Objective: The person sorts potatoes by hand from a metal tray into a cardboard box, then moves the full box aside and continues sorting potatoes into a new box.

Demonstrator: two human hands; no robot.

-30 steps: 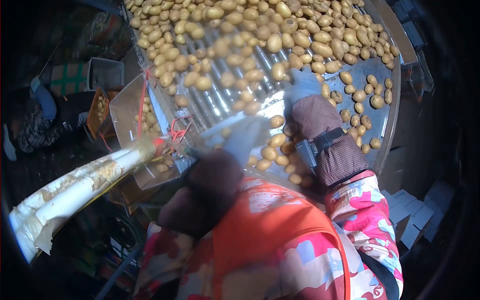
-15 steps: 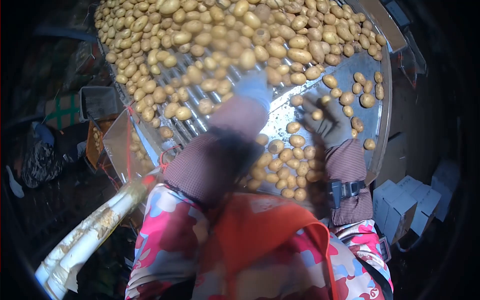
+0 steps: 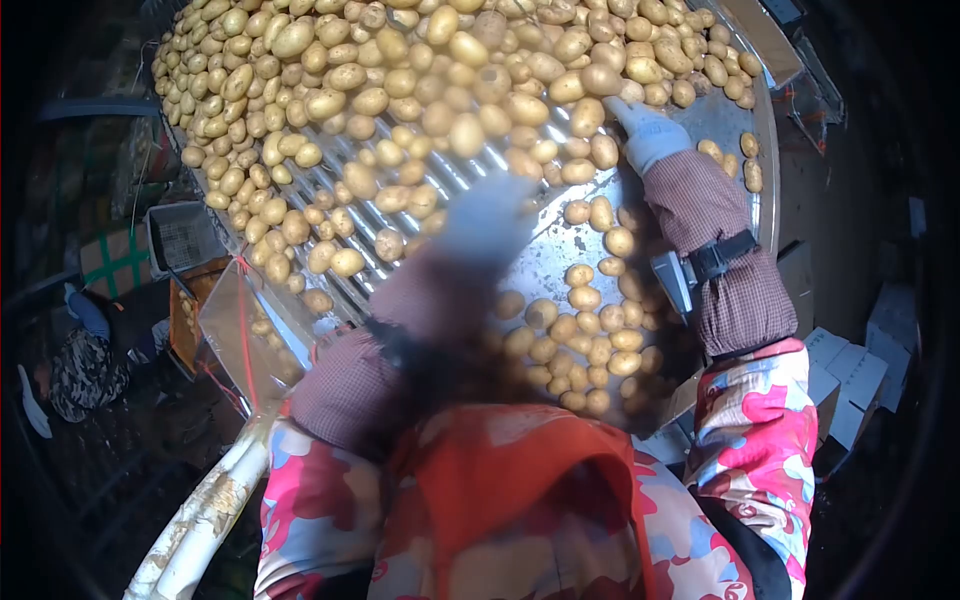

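Observation:
Many potatoes [image 3: 340,75] are heaped across the back of a metal sorting table, some lying on its metal bars [image 3: 455,170]. My left hand [image 3: 485,215], gloved in light blue, is smeared by motion over the front end of the bars; its fingers cannot be made out. My right hand [image 3: 645,130], gloved too, reaches to the front edge of the heap at the right, a finger stretched out beside a potato [image 3: 601,80]. Its other fingers are mostly hidden. Smaller potatoes [image 3: 585,350] lie grouped on the flat metal plate [image 3: 568,240] close to my body.
White pipes [image 3: 215,490] rise at the lower left. A cardboard box [image 3: 240,320] and a grey crate [image 3: 188,235] stand left of the table. A person in a patterned garment [image 3: 88,370] is at the far left. White boxes [image 3: 850,385] stand at the lower right.
My right hand has moved from the plate up to the heap's edge. My left hand has come back slightly toward my body. More small potatoes lie near the plate's middle, and fewer at its right side.

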